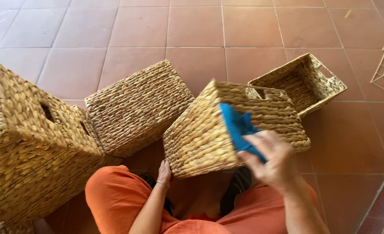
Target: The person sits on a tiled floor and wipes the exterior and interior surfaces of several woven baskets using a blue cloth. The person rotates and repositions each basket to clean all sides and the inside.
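- Here, the right hand (273, 161) grips a blue cloth (238, 128) against the tilted woven basket (209, 130), centre.
- The left hand (164, 171) clasps that basket's near-left bottom corner.
- More woven baskets lie left and far right on the tiled floor (192, 26).

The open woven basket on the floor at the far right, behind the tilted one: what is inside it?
The open woven basket appears empty: only its woven inner walls and part of its bottom show. The tilted basket, held by the left hand, covers the near corner, so that part cannot be seen.
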